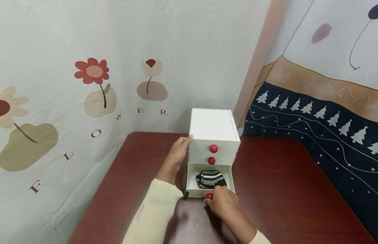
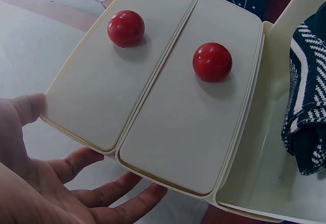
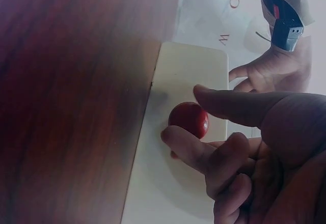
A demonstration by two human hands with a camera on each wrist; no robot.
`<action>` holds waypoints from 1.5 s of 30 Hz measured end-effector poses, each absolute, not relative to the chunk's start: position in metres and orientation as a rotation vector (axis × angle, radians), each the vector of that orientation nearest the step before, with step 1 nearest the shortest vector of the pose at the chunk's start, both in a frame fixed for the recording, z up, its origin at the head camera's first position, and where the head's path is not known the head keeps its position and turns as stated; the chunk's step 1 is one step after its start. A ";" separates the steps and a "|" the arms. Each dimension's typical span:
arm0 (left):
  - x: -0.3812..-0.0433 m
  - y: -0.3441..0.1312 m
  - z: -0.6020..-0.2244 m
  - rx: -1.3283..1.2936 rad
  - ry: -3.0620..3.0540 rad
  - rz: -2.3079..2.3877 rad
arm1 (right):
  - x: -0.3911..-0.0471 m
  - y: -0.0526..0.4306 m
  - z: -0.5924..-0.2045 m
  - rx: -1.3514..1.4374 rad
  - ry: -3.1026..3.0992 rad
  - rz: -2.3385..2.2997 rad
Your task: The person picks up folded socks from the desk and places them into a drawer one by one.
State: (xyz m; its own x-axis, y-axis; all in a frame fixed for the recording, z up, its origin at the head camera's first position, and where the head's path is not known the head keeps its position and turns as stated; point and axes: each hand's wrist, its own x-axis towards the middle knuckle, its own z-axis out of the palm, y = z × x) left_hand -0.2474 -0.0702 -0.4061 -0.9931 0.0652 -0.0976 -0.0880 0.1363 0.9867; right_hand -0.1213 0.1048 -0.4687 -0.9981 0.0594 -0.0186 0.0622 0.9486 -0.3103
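A small white drawer cabinet with red ball knobs stands on the table. Its bottom drawer is pulled out, and a folded black-and-white patterned cloth item lies inside. My left hand rests against the cabinet's left side; in the left wrist view the thumb touches the top front corner and the fingers spread along the side. At the bottom drawer's front, my right hand pinches the red knob between thumb and curled index finger. Both upper drawers, with their knobs, are closed.
The dark red-brown table extends on both sides of the cabinet. Behind it hangs a pale wall cloth printed with flowers and letters. To the right is a dark printed cloth with white trees.
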 end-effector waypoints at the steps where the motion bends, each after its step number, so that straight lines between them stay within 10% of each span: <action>1: -0.247 -0.070 -0.406 -0.021 2.278 1.990 | -0.122 0.105 -0.469 0.097 3.084 -0.496; 45: -0.245 -0.074 -0.406 -0.010 2.306 1.952 | -0.180 0.107 -0.474 0.170 3.082 -0.577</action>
